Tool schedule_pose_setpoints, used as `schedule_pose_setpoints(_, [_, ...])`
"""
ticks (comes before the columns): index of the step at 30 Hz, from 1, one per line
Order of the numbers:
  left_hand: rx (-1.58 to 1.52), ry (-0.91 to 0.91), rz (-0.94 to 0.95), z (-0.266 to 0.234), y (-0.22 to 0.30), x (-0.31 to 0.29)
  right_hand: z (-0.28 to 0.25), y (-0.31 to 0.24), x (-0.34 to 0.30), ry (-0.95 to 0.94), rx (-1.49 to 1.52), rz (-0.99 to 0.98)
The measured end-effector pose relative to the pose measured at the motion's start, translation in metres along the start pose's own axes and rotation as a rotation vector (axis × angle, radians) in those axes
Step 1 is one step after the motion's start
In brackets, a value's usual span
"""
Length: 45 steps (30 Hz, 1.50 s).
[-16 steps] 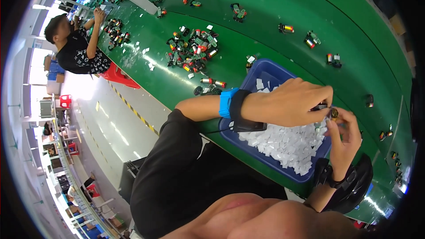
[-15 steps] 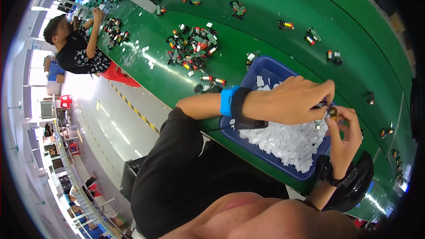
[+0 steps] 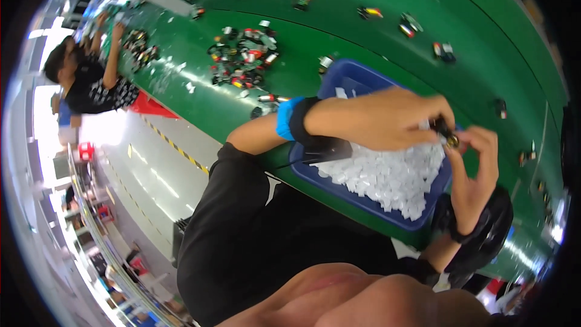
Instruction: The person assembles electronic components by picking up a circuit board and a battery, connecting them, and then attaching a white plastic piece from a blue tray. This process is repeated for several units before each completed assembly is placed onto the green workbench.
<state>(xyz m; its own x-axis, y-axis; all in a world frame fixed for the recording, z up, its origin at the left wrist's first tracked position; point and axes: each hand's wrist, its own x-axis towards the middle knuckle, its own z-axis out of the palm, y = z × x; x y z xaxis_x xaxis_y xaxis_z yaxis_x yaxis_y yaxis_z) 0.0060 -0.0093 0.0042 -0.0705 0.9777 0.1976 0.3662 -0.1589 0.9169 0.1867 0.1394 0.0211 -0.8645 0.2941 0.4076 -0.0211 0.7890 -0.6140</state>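
The green table (image 3: 296, 45) runs beneath both hands, its near edge on the body side of the left forearm and bare green beyond the fingers, which looks like the freest room for moving. The blue bin (image 3: 363, 74) sits under the left hand (image 3: 390, 121); its right-hand rim is just beside the right hand (image 3: 479, 160), so a low wrist could knock it. Well off beyond the left wrist lies a pile (image 3: 245, 57) of parts. White slips (image 3: 387, 181) fill the bin below the left palm. The small black-and-brass part (image 3: 446, 131) is between the hands, pinched by the fingertips of both; steady left fingers and a light right pinch would likely serve best.
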Motion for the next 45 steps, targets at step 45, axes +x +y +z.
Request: schedule_pose_setpoints(45, [-0.041,0.367,0.182,0.014,-0.009,0.012,0.026,-0.006,-0.005,0.24,0.544,0.189])
